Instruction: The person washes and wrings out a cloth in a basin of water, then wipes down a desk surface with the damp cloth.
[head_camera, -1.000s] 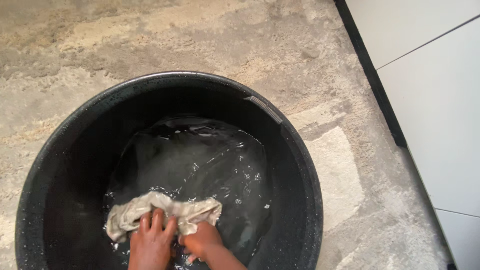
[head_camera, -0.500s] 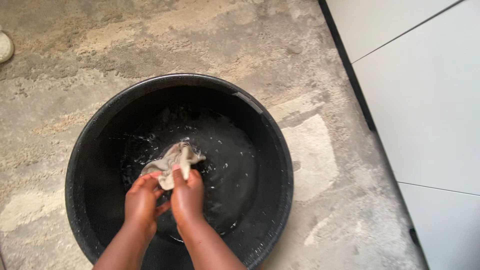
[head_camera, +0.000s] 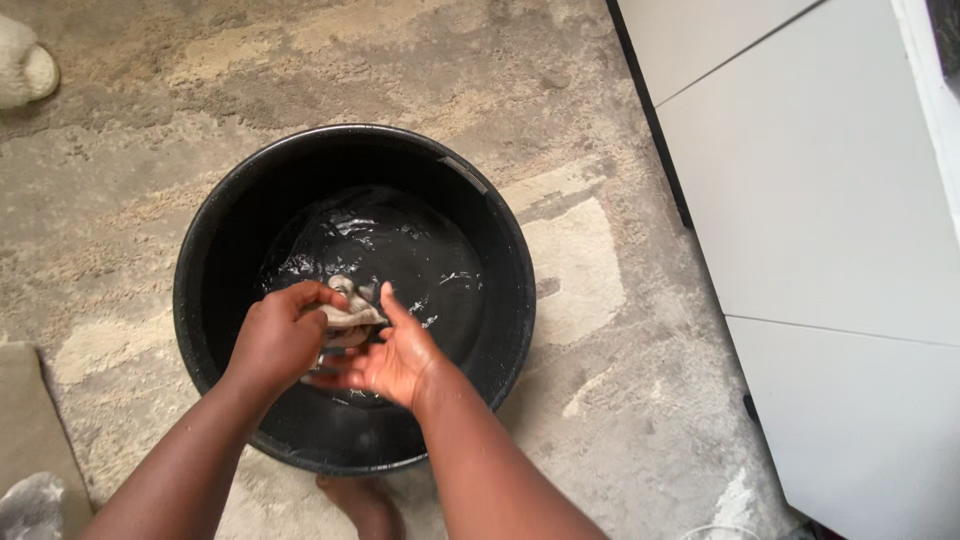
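A round black basin (head_camera: 500, 255) with water in its bottom stands on the rough concrete floor. Over its middle my left hand (head_camera: 275, 340) is closed around a small wet beige cloth (head_camera: 352, 316), bunched up and lifted clear of the water. My right hand (head_camera: 395, 355) sits just to the right of the cloth with its palm turned up and fingers spread, touching or nearly touching the cloth's lower edge. Both forearms reach in from the bottom of the view.
A white tiled wall (head_camera: 800, 200) with a dark base strip runs along the right. A pale rounded object (head_camera: 22, 62) lies at the top left. A tan mat (head_camera: 30, 430) is at the lower left. A bare foot (head_camera: 362, 505) shows below the basin.
The cloth went from spread in the water to bunched and lifted above it. My right hand has opened and turned palm up. The view has pulled back from the basin.
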